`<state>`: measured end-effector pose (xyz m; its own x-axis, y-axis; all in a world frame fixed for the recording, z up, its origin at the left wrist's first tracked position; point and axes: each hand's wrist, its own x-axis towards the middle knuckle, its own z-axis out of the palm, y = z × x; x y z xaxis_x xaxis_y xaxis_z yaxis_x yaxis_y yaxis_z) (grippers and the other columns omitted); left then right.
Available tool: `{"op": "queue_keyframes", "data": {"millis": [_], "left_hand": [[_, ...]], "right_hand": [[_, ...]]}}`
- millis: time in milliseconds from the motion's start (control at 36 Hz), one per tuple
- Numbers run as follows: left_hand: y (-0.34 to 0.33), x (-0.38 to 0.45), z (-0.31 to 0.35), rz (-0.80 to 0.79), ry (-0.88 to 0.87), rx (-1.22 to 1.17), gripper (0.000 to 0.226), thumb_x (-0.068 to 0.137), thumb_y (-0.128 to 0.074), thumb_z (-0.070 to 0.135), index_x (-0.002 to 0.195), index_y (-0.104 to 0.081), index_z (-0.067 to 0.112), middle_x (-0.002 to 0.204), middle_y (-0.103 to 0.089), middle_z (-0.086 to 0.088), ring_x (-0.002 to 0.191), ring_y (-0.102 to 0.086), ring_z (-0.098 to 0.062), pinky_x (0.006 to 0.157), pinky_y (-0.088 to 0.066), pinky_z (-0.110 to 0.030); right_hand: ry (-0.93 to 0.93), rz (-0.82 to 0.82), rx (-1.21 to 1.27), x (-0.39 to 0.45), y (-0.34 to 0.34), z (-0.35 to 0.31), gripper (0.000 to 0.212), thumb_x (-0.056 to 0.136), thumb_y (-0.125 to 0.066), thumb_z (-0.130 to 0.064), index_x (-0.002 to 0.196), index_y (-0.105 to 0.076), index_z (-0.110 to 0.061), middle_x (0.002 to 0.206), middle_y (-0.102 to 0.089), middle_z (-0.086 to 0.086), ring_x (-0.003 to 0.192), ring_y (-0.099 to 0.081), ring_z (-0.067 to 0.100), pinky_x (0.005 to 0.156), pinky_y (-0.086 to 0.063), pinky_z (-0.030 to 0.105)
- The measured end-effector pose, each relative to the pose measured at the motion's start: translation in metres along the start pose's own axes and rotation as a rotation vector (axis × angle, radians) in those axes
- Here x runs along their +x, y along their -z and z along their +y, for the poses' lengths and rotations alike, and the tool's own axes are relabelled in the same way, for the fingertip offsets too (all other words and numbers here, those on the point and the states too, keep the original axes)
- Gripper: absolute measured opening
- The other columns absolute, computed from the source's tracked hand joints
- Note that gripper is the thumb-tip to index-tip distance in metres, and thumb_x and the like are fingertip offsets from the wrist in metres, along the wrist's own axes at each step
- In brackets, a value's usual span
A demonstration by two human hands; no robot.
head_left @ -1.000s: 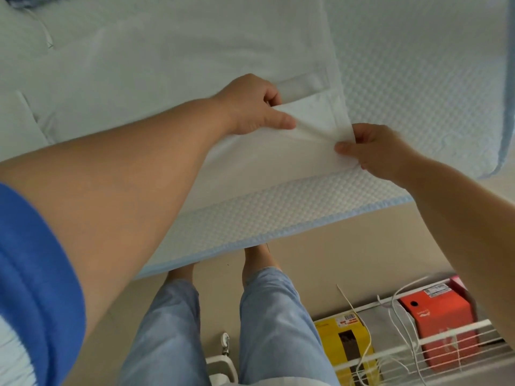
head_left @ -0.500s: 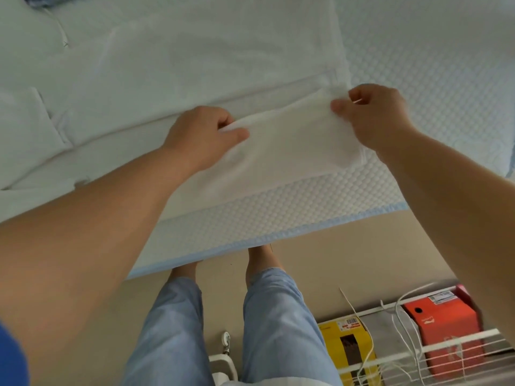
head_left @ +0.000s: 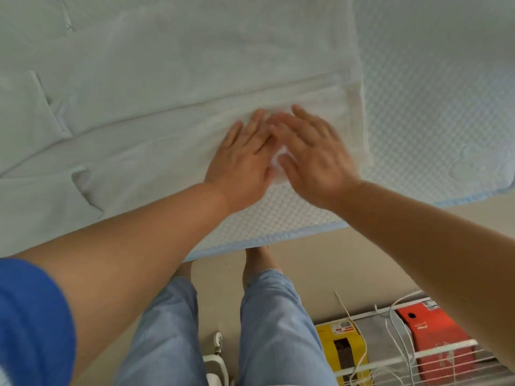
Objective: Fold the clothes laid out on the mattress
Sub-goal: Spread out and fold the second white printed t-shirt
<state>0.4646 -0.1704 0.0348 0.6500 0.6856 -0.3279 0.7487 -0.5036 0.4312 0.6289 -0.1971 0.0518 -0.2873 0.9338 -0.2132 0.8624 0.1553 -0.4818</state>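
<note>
A white garment (head_left: 178, 87) lies spread over the quilted mattress (head_left: 434, 107), its near side folded over into a long band along the mattress's front. My left hand (head_left: 242, 160) rests flat on that folded band, fingers spread. My right hand (head_left: 312, 154) lies flat just beside it, fingers apart and slightly blurred, touching the cloth. Neither hand grips anything. A sleeve of the garment (head_left: 25, 112) shows at the far left.
The mattress has a light blue edge (head_left: 250, 243) right above my feet. On the floor at the lower right stands a white wire rack (head_left: 418, 355) holding a yellow box (head_left: 342, 344), an orange box (head_left: 434, 330) and white cables.
Both hands let go of the garment's near edge after carrying it up and over onto the garment. They now lie flat and open side by side on the fold.
</note>
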Motion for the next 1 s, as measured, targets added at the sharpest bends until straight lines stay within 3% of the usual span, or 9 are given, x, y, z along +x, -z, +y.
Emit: {"op": "queue_keyframes", "data": {"millis": [56, 83, 222, 278, 361, 472, 639, 833, 1000], "left_hand": [[-0.01, 0.0, -0.008, -0.065, 0.069, 0.098, 0.079, 0.091, -0.044, 0.047, 0.15, -0.005, 0.014, 0.158, 0.003, -0.003, 0.145, 0.008, -0.018, 0.112, 0.015, -0.035], [-0.013, 0.001, -0.014, -0.064, 0.094, 0.14, 0.084, 0.087, -0.041, 0.055, 0.15, -0.002, 0.014, 0.158, 0.006, -0.003, 0.144, 0.01, -0.018, 0.111, 0.018, -0.035], [-0.007, -0.012, -0.029, -0.066, 0.142, 0.191, 0.088, 0.084, -0.033, 0.063, 0.15, -0.003, 0.012, 0.158, 0.007, -0.007, 0.144, 0.01, -0.021, 0.11, 0.018, -0.035], [0.002, -0.021, -0.031, -0.02, 0.159, 0.121, 0.08, 0.088, -0.036, 0.055, 0.149, -0.015, 0.007, 0.158, -0.004, -0.011, 0.145, 0.001, -0.024, 0.113, 0.009, -0.038], [0.022, -0.046, -0.04, 0.109, 0.211, 0.015, 0.064, 0.084, -0.044, 0.038, 0.138, -0.043, 0.003, 0.147, -0.036, -0.017, 0.14, -0.024, -0.032, 0.112, -0.012, -0.044], [0.044, -0.095, -0.075, 0.176, 0.357, 0.034, 0.045, 0.074, -0.054, 0.018, 0.116, -0.062, 0.003, 0.117, -0.061, -0.018, 0.12, -0.05, -0.038, 0.098, -0.032, -0.048], [0.068, -0.161, -0.136, 0.162, 0.613, 0.031, 0.048, 0.078, -0.048, 0.024, 0.12, -0.059, 0.004, 0.117, -0.059, -0.02, 0.113, -0.052, -0.038, 0.096, -0.033, -0.045], [0.082, -0.203, -0.193, 0.126, 0.631, -0.015, 0.051, 0.078, -0.045, 0.027, 0.121, -0.061, 0.003, 0.118, -0.06, -0.023, 0.11, -0.055, -0.039, 0.096, -0.04, -0.046], [0.078, -0.214, -0.24, 0.039, 0.595, 0.017, 0.051, 0.077, -0.066, 0.046, 0.119, -0.062, 0.016, 0.116, -0.058, -0.014, 0.112, -0.049, -0.033, 0.099, -0.03, -0.04]], "right_hand": [[-0.096, -0.142, -0.146, 0.0, -0.01, 0.015, 0.058, 0.097, -0.03, -0.043, 0.149, -0.021, -0.02, 0.157, -0.013, 0.004, 0.144, -0.002, 0.018, 0.114, 0.007, 0.038], [-0.157, -0.151, -0.209, 0.0, -0.012, 0.028, 0.06, 0.096, -0.024, -0.049, 0.15, -0.013, -0.025, 0.158, -0.005, 0.001, 0.144, 0.004, 0.016, 0.112, 0.012, 0.038], [-0.378, -0.166, -0.313, -0.02, -0.003, 0.067, 0.075, 0.089, -0.017, -0.065, 0.15, -0.003, -0.025, 0.158, 0.001, 0.002, 0.145, 0.004, 0.023, 0.113, 0.011, 0.042], [-0.391, -0.187, -0.332, -0.024, 0.001, 0.064, 0.077, 0.089, -0.016, -0.064, 0.151, -0.001, -0.022, 0.158, 0.004, 0.003, 0.145, 0.007, 0.024, 0.112, 0.014, 0.042], [-0.39, -0.155, -0.301, -0.018, 0.008, 0.044, 0.077, 0.09, -0.026, -0.055, 0.15, -0.006, -0.012, 0.158, 0.004, 0.009, 0.144, 0.009, 0.027, 0.111, 0.016, 0.041], [-0.295, -0.136, -0.205, -0.006, 0.007, -0.01, 0.066, 0.091, -0.041, -0.043, 0.146, -0.027, -0.01, 0.156, -0.014, 0.012, 0.144, -0.002, 0.029, 0.112, 0.001, 0.043], [-0.163, -0.178, -0.032, 0.025, -0.02, -0.093, 0.054, 0.09, -0.052, -0.033, 0.138, -0.042, -0.01, 0.145, -0.036, 0.01, 0.134, -0.026, 0.029, 0.106, -0.019, 0.041], [-0.082, -0.22, 0.049, 0.065, -0.052, -0.168, 0.047, 0.091, -0.052, -0.028, 0.133, -0.046, -0.009, 0.136, -0.042, 0.009, 0.123, -0.039, 0.026, 0.102, -0.031, 0.033], [-0.117, -0.261, 0.105, 0.099, -0.078, -0.215, 0.045, 0.093, -0.05, -0.032, 0.135, -0.043, -0.016, 0.136, -0.037, 0.001, 0.103, -0.056, 0.024, 0.076, -0.034, 0.025]]}}
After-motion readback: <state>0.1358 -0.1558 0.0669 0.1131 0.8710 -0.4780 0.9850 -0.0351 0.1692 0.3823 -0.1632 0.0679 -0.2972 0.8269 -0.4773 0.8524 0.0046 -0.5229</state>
